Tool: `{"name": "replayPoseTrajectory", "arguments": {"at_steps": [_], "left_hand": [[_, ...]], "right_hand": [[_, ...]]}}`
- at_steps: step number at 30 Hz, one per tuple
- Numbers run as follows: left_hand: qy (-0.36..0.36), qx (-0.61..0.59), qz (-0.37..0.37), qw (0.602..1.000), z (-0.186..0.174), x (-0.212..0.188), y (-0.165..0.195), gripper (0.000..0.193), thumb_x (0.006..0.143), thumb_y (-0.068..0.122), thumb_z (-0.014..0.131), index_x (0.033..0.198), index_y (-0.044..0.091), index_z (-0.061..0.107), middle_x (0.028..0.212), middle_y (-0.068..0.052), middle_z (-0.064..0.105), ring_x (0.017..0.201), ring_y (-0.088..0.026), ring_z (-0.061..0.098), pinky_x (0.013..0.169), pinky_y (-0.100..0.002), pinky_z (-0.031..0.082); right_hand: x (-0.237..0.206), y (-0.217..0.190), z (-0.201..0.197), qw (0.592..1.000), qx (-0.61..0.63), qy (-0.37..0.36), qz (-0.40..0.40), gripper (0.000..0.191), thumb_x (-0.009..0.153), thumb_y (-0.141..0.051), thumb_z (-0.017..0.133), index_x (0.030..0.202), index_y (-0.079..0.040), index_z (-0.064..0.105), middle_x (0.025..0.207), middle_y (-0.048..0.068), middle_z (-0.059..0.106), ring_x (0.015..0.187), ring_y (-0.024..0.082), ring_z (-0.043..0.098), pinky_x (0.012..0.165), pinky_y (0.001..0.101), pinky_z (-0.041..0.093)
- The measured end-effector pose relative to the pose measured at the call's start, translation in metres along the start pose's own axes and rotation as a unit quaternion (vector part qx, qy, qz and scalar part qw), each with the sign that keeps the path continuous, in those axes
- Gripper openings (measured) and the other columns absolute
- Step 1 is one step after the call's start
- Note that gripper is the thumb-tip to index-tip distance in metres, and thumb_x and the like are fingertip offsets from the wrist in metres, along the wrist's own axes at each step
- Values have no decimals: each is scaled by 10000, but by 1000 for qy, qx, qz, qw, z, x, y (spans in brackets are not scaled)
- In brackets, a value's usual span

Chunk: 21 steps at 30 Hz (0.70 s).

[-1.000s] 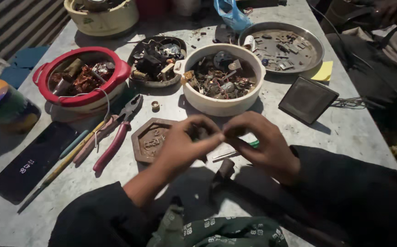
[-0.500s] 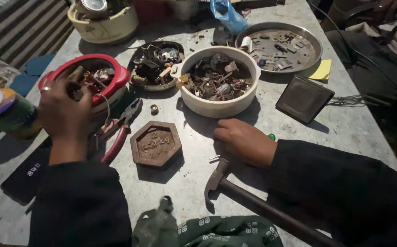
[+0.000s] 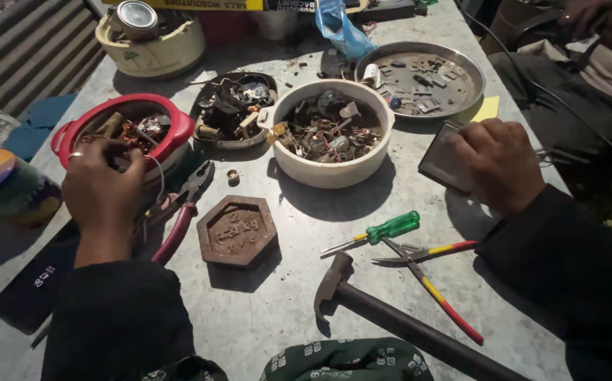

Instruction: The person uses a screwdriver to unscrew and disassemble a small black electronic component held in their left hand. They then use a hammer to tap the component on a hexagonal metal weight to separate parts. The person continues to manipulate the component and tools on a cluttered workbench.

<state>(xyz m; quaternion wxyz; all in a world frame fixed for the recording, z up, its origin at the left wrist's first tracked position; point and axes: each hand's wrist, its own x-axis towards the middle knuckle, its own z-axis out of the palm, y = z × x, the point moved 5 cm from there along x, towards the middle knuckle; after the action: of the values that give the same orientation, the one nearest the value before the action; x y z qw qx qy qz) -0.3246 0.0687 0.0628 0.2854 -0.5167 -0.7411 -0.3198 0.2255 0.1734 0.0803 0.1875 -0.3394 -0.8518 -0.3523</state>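
Observation:
My left hand (image 3: 101, 190) reaches over the near rim of a red bowl (image 3: 175, 128) of copper scrap, fingers curled at the contents. A thin wire (image 3: 159, 185) curves down from the fingertips; whether they pinch it is unclear. My right hand (image 3: 498, 166) lies on a dark flat square plate (image 3: 438, 159) at the table's right and grips its edge. Between the hands sit a rusty hexagonal weight (image 3: 237, 229), a green-handled screwdriver (image 3: 390, 227), red-and-yellow pliers (image 3: 434, 283) and a hammer (image 3: 334, 279).
A white bowl (image 3: 334, 178) of electronic scrap, a dark dish (image 3: 248, 140) of parts and a round metal tray (image 3: 476, 69) stand behind. Red-handled pliers (image 3: 178, 227) lie by my left hand. A cream container (image 3: 161, 51) stands far left; another person's arm (image 3: 602, 21) shows top right.
My hands parted from above the weight. The left went to the red bowl; the right left the screwdriver, which now lies bare, and moved right onto the dark plate.

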Motion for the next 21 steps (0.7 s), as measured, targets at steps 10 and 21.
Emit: {"name": "replayPoseTrajectory", "arguments": {"at_steps": [10,21], "left_hand": [[63,-126,43,989,-31,2,43,289,958,246,849,1125,45,725,1160,-156,714,1048,-344,697,893,-442,556],[-153,-399,110,897,-73,-47,217,343,830,171,838,1117,62,684,957,-76,705,761,-199,679,680,-332,548]], "right_hand": [[-5,12,20,996,63,-7,58,206,931,-142,641,1130,-101,677,1127,66,628,1102,272,587,916,426,443],[-6,64,37,887,369,36,274,184,1062,-141,627,1168,8,608,1065,199,650,958,346,648,818,448,497]]}}
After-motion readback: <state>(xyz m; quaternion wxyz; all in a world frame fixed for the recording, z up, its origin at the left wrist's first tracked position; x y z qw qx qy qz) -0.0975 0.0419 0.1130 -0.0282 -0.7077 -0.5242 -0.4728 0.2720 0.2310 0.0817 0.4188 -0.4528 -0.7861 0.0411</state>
